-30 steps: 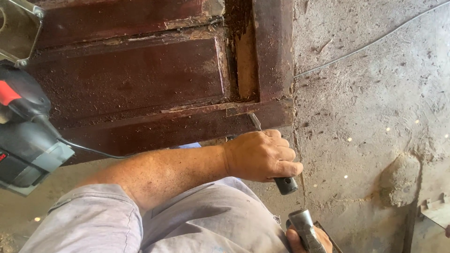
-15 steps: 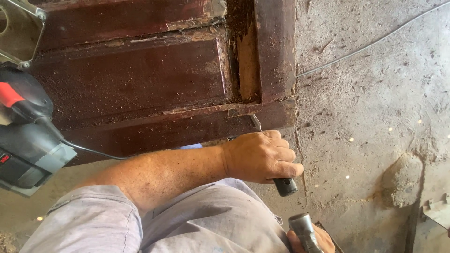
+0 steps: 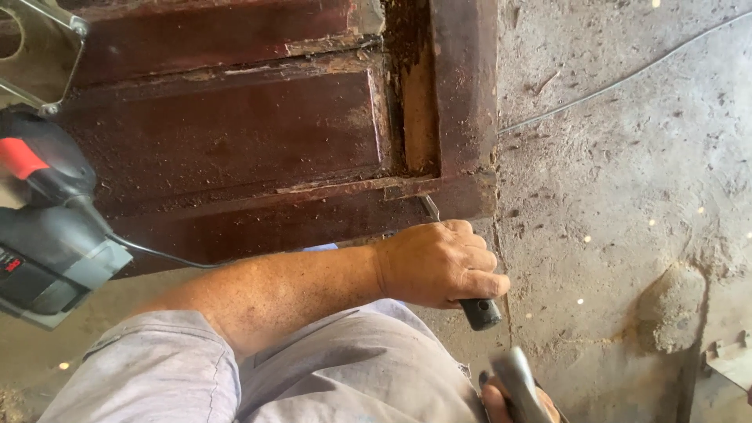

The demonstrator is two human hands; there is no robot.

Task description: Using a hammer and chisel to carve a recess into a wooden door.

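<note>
My left hand (image 3: 439, 262) is closed around a chisel with a black handle (image 3: 479, 312). Its metal blade (image 3: 429, 207) touches the lower rail of a dark red-brown wooden door (image 3: 235, 141) lying on the floor, close to the door's corner. At the bottom edge, my right hand (image 3: 501, 403) grips a hammer (image 3: 517, 377). The hammer's metal head is blurred, just below the chisel handle. My grey-sleeved forearm crosses my lap.
A black and red power tool (image 3: 47, 235) with a cable lies at the left, on the door's edge. A metal bracket (image 3: 39, 55) sits at the top left. A thin wire (image 3: 627, 78) runs over the dusty concrete floor, and a lump of concrete (image 3: 670, 309) rises at the right.
The hammer head in my right hand has shifted slightly and is now motion-blurred. My left hand and the chisel stay in the same spot on the door rail.
</note>
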